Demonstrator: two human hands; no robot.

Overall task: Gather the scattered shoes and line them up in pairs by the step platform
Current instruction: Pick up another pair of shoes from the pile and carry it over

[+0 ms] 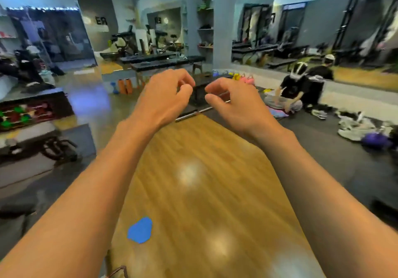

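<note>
Both hands hang at twelve o'clock, empty: left hand (165, 99) and right hand (233, 105) with fingers loosely curled, gripping nothing, probably because no shoe is within reach. Scattered shoes (353, 128) lie on the dark mat (312, 150) at three o'clock, well apart, near a seated person (295, 88).

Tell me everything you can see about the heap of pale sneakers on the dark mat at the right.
The heap of pale grey-and-white sneakers lies jumbled and unpaired on the dark floor mat. One grey sneaker sits apart, nearer the seated person. A purple rounded object lies beside the heap. Blur hides the count.
</note>
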